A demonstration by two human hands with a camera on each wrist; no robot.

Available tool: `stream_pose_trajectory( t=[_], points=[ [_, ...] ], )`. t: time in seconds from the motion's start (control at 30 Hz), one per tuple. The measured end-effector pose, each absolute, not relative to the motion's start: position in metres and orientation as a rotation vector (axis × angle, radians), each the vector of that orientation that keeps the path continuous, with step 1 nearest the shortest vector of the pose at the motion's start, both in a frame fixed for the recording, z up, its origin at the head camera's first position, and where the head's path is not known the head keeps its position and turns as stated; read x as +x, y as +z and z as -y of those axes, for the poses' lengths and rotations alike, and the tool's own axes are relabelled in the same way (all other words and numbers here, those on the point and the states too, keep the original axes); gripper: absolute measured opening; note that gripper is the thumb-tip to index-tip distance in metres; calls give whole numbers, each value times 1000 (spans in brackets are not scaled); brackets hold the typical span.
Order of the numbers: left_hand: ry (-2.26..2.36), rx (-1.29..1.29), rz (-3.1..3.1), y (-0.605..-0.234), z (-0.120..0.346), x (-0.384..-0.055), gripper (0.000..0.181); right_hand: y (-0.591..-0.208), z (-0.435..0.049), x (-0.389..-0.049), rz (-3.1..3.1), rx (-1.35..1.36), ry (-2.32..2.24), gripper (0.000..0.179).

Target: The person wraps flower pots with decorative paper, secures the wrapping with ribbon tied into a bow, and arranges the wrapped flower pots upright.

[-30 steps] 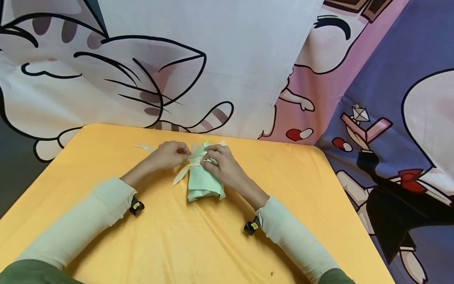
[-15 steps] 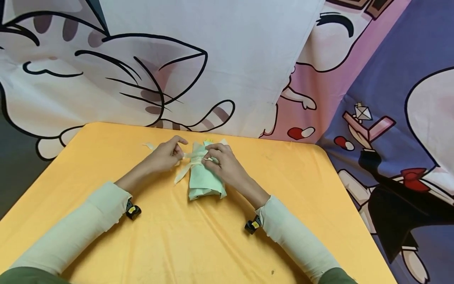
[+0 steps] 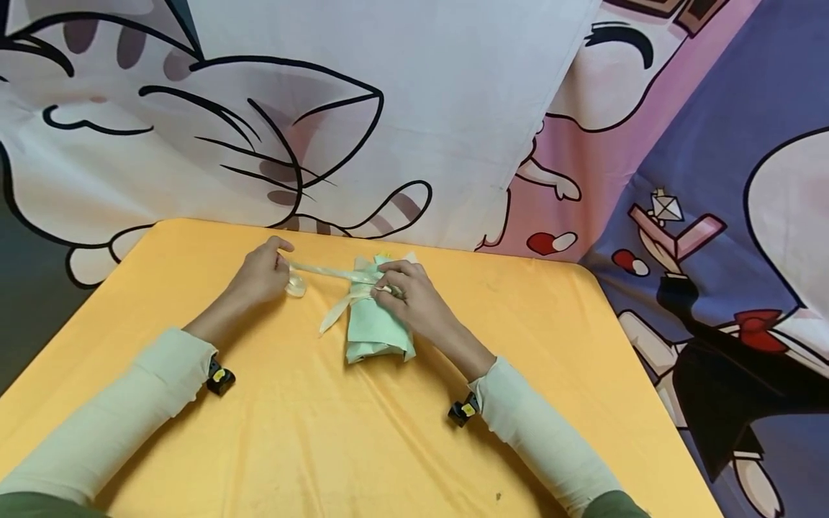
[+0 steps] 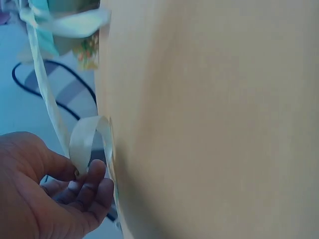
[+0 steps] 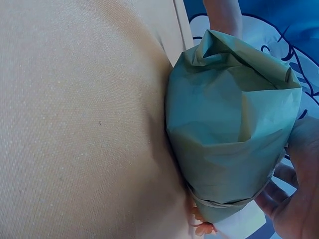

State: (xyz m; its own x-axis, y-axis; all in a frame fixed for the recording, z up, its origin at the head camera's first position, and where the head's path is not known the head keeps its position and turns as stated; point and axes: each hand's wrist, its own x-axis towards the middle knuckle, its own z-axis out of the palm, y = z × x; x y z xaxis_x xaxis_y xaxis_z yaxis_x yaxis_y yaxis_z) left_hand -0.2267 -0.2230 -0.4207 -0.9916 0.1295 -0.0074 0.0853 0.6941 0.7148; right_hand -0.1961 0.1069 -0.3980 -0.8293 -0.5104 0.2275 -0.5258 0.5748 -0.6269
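A small bundle wrapped in pale green paper (image 3: pixel 378 327) lies on the yellow-covered table, a cream ribbon (image 3: pixel 330 272) tied around its middle. Out to the left, my left hand (image 3: pixel 262 272) pinches one end of that ribbon between thumb and fingers. The stretch between hand and bundle runs taut, and a loose curl (image 4: pixel 84 142) hangs at the fingertips. Another ribbon tail (image 3: pixel 333 314) trails from the bundle's left side. My right hand (image 3: pixel 409 296) pinches the ribbon at the tie on the bundle. Orange petals (image 5: pixel 204 228) peek out at one end in the right wrist view.
Yellow cloth (image 3: pixel 311 432) covers the table. A cloth printed with a cartoon cat (image 3: pixel 259 144) hangs behind it, and a purple and pink printed cloth (image 3: pixel 699 165) hangs on the right.
My left hand has moved left, away from the bundle, drawing the ribbon out straight. My right hand has stayed at the tie.
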Motion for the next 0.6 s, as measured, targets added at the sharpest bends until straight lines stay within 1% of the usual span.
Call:
stream_pose_trajectory(
  t=[0.17, 0.33, 0.47, 0.6],
  points=[
    [1209, 156, -2850, -418, 240, -230, 51, -397, -107, -196, 2765, 908, 1108, 21],
    [1199, 129, -2853, -417, 246, -230, 51, -396, -106, -196, 2765, 914, 1100, 21],
    [1161, 113, -2807, -415, 245, -230, 51, -396, -105, -196, 2772, 907, 1100, 21],
    [1093, 169, -2698, -402, 230, -222, 45, -394, -105, -196, 2782, 898, 1089, 21]
  ],
)
